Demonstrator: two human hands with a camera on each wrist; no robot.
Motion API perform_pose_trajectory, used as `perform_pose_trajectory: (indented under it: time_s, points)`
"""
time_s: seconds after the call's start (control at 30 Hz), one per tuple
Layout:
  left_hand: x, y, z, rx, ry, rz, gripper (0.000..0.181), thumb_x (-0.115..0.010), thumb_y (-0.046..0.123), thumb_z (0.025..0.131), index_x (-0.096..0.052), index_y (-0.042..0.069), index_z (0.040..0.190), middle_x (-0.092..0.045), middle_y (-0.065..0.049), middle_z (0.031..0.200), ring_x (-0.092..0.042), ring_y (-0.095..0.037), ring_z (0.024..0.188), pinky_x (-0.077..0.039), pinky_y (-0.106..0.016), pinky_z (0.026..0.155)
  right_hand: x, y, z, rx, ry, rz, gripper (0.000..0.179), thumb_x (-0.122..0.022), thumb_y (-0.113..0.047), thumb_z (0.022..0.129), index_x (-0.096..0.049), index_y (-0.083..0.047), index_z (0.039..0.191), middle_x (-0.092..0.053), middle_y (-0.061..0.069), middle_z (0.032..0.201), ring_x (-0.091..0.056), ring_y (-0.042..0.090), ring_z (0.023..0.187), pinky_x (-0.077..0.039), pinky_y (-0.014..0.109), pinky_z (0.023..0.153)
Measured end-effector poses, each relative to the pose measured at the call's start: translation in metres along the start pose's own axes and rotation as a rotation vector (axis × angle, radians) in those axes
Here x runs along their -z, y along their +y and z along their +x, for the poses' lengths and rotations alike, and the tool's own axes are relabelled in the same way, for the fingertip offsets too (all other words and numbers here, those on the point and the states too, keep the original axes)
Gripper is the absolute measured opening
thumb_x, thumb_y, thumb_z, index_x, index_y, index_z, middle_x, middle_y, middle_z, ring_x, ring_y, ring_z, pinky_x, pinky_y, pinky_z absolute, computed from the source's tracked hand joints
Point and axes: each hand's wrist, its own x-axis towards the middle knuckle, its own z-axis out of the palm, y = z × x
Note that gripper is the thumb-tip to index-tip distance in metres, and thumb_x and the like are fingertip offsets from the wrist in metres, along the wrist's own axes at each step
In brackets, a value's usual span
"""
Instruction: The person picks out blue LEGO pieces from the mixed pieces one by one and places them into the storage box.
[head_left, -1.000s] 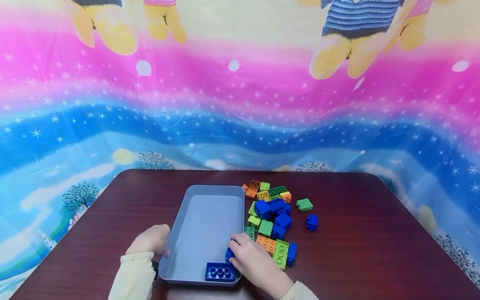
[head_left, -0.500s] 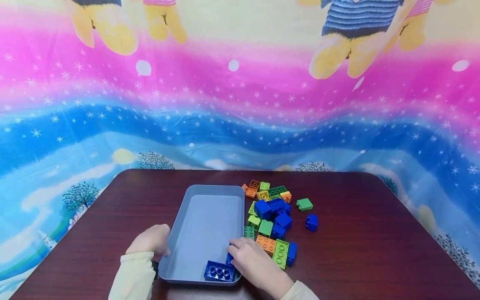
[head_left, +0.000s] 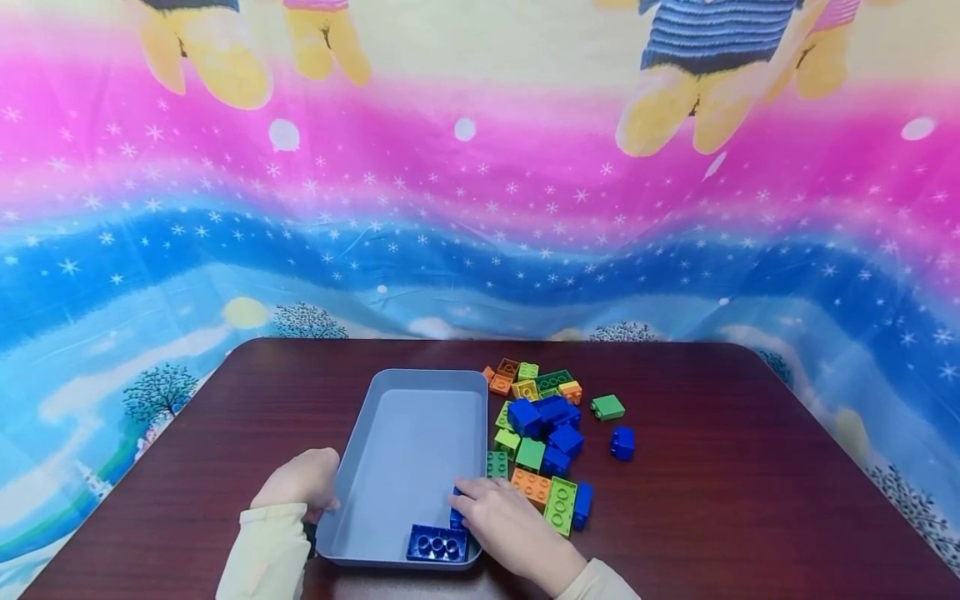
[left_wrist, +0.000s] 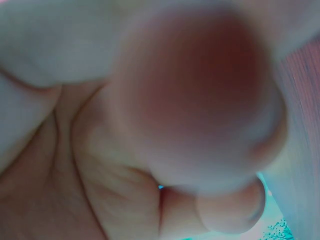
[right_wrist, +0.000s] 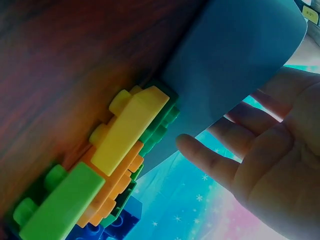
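Observation:
A grey tray [head_left: 416, 450] lies on the table. At its left rim my left hand [head_left: 300, 479] holds on with curled fingers; the left wrist view shows mainly palm and a blurred fingertip. Across the tray's near right side reaches my right hand [head_left: 502, 521], its fingertips gripping a blue brick [head_left: 455, 510] inside the wall. The thumb side is mostly hidden. A longer dark blue brick [head_left: 437, 543] lies studs down in the near right corner, just beside it. In the right wrist view, slightly bent fingers [right_wrist: 207, 160] show outside the tray wall [right_wrist: 220, 65].
Right of the tray sits a loose pile of orange [head_left: 530, 487], green [head_left: 530, 454], yellow and blue bricks [head_left: 552, 412]. One green brick [head_left: 607, 407] and one blue brick [head_left: 622, 443] lie apart further right. A patterned curtain [head_left: 480, 208] hangs behind the dark wooden table [head_left: 712, 500].
The right fingers have shifted slightly down toward the near corner with the blue brick. The dark blue brick tilted briefly, then straightened. The left hand stays put.

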Motion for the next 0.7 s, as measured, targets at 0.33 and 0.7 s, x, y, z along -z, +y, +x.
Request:
perform_pose_trajectory:
  time_s: [0.33, 0.7]
  points:
    - [0.001, 0.001, -0.002, 0.012, 0.008, 0.002, 0.023, -0.07, -0.005, 0.07, -0.052, 0.002, 0.057, -0.043, -0.003, 0.042, -0.04, -0.012, 0.036, -0.037, -0.027, 0.043, 0.003, 0.001, -0.001, 0.021, 0.031, -0.02, 0.026, -0.061, -0.012, 0.085, -0.064, -0.012, 0.11, -0.057, 0.004, 0.118, -0.053, 0.015, 0.106, -0.043, 0.037, 0.085]
    - [0.002, 0.002, -0.002, 0.019, 0.011, 0.015, 0.024, -0.069, -0.004, 0.069, -0.052, 0.003, 0.054, -0.042, -0.001, 0.038, -0.039, -0.011, 0.034, -0.038, -0.027, 0.043, 0.006, 0.011, -0.002, 0.036, 0.168, -0.006, 0.018, -0.061, -0.012, 0.084, -0.067, -0.01, 0.101, -0.06, 0.005, 0.108, -0.054, 0.017, 0.101, -0.044, 0.035, 0.082]
